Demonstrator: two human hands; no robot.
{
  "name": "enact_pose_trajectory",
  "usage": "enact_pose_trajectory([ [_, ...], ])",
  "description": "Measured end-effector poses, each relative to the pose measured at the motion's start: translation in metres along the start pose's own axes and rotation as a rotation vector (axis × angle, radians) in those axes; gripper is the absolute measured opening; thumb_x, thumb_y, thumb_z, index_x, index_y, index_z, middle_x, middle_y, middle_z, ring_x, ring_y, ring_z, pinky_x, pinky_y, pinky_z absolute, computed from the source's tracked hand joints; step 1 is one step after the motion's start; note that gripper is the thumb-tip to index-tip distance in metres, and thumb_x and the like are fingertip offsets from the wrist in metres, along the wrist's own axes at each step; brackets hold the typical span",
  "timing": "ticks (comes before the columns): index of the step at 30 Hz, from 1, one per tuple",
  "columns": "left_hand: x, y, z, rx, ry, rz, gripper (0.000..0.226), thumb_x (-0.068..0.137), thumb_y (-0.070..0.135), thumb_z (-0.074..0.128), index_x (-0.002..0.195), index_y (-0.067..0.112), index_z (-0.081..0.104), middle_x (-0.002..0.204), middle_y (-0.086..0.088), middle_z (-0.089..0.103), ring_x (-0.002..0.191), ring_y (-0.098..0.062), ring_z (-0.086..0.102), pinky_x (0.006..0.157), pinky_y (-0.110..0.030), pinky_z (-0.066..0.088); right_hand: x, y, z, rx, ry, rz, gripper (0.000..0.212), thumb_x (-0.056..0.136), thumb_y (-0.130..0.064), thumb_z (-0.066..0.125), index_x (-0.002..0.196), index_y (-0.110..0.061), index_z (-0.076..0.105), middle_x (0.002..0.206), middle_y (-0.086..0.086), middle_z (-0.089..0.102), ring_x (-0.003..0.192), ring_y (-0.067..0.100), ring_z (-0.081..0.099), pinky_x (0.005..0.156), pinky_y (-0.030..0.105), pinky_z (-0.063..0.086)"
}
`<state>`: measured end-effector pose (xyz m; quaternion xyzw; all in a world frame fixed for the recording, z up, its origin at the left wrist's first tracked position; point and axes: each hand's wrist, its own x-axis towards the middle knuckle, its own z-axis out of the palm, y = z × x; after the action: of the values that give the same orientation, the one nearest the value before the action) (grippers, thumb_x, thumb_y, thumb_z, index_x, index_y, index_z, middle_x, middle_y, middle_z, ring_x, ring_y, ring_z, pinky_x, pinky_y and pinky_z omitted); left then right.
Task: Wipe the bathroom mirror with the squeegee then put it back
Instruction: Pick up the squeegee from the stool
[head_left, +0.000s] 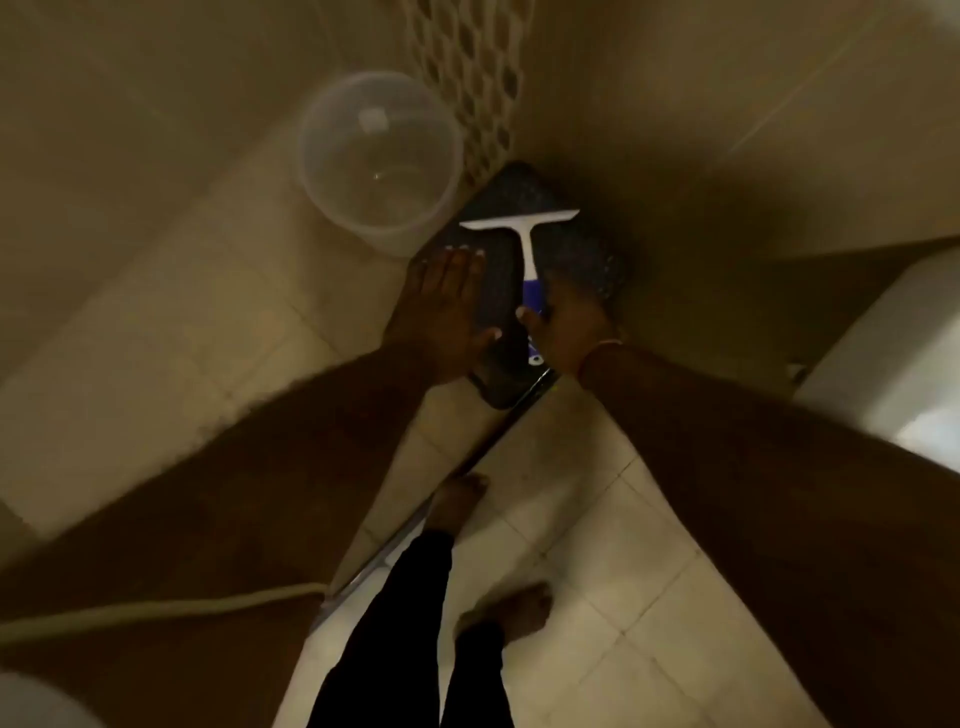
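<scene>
My right hand (563, 327) wraps its grip around the blue handle of the white plastic squeegee (524, 244), which lies on the dark bumpy mat (576, 249) in the corner of the floor. Its wide blade points to 12 o'clock. My left hand (447, 306) is spread flat on the mat, at 9 o'clock from the handle. The clear round plastic bucket (379, 161) stands at 10 o'clock from the squeegee.

White squeegee (525, 244) with blue grip lies flat, blade farthest away.
</scene>
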<state>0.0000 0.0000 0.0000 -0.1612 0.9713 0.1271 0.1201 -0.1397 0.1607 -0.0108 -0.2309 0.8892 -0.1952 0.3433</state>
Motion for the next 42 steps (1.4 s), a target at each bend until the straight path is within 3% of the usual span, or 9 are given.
enact_pose_trajectory([
  [5, 0.029, 0.000, 0.038, 0.028, -0.068, -0.022, 0.106, 0.104, 0.068, 0.052, 0.177, 0.007, 0.006, 0.184, -0.021, 0.012, 0.171, -0.039, 0.008, 0.138, -0.059, 0.008, 0.044, 0.009, 0.029, 0.059, 0.078, 0.166, 0.058, 0.104, -0.050, 0.064, 0.140, -0.005, 0.060, 0.141, 0.022, 0.064, 0.132, 0.040, 0.060, 0.110, 0.044, 0.045],
  [8, 0.038, 0.006, 0.051, 0.021, -0.061, -0.018, 0.108, 0.103, 0.070, 0.053, 0.177, 0.008, 0.005, 0.185, -0.022, 0.011, 0.172, -0.039, 0.008, 0.138, -0.058, 0.006, 0.054, 0.014, 0.043, 0.138, 0.119, 0.223, 0.056, 0.104, -0.055, 0.061, 0.133, -0.008, 0.062, 0.133, 0.020, 0.068, 0.124, 0.041, 0.065, 0.104, 0.045, 0.051],
  [13, 0.040, 0.014, 0.061, 0.036, -0.072, -0.014, 0.108, 0.104, 0.070, 0.053, 0.177, 0.008, 0.004, 0.185, -0.022, 0.009, 0.172, -0.039, 0.005, 0.138, -0.058, 0.004, 0.060, 0.018, 0.060, 0.229, 0.113, 0.281, 0.056, 0.106, -0.059, 0.053, 0.136, -0.012, 0.062, 0.133, 0.016, 0.068, 0.123, 0.038, 0.064, 0.102, 0.043, 0.049],
  [22, 0.039, 0.017, 0.068, 0.024, -0.027, -0.010, 0.110, 0.103, 0.073, 0.049, 0.177, 0.008, 0.000, 0.185, -0.022, 0.005, 0.172, -0.038, 0.002, 0.137, -0.056, -0.001, 0.056, 0.011, 0.061, 0.399, 0.170, 0.259, 0.045, 0.114, -0.039, 0.047, 0.144, -0.007, 0.054, 0.141, 0.020, 0.063, 0.129, 0.037, 0.061, 0.103, 0.038, 0.044],
  [28, 0.033, 0.020, 0.061, 0.036, 0.100, 0.032, 0.110, 0.104, 0.080, 0.033, 0.177, 0.003, 0.003, 0.184, -0.025, 0.005, 0.172, -0.039, 0.002, 0.139, -0.058, 0.002, 0.040, 0.014, 0.049, 0.450, 0.308, 0.166, 0.042, 0.112, -0.043, 0.050, 0.127, -0.006, 0.061, 0.121, 0.021, 0.069, 0.109, 0.036, 0.068, 0.091, 0.039, 0.051],
  [34, 0.027, 0.035, 0.036, 0.077, 0.186, 0.060, 0.109, 0.105, 0.078, 0.035, 0.176, 0.000, 0.006, 0.184, -0.026, 0.003, 0.172, -0.039, 0.001, 0.139, -0.056, -0.003, 0.014, -0.006, 0.033, 0.430, 0.439, 0.090, 0.038, 0.111, -0.042, 0.051, 0.118, -0.007, 0.064, 0.098, 0.004, 0.061, 0.085, 0.021, 0.059, 0.079, 0.031, 0.044],
  [38, 0.020, 0.041, 0.010, 0.085, 0.242, 0.092, 0.106, 0.106, 0.075, 0.031, 0.175, -0.001, 0.008, 0.184, -0.027, 0.004, 0.172, -0.040, 0.001, 0.139, -0.057, 0.002, -0.009, -0.017, 0.016, 0.435, 0.470, 0.083, 0.037, 0.112, -0.041, 0.051, 0.116, -0.006, 0.063, 0.093, 0.004, 0.061, 0.076, 0.020, 0.058, 0.072, 0.030, 0.043],
  [42, 0.009, 0.048, -0.035, 0.098, 0.272, 0.121, 0.109, 0.106, 0.077, 0.033, 0.175, -0.001, 0.003, 0.185, -0.025, -0.002, 0.172, -0.039, -0.003, 0.139, -0.056, -0.001, -0.042, -0.033, -0.030, 0.416, 0.487, 0.100, 0.038, 0.113, -0.044, 0.048, 0.118, -0.009, 0.060, 0.093, 0.000, 0.058, 0.069, 0.003, 0.049, 0.058, 0.022, 0.035],
])
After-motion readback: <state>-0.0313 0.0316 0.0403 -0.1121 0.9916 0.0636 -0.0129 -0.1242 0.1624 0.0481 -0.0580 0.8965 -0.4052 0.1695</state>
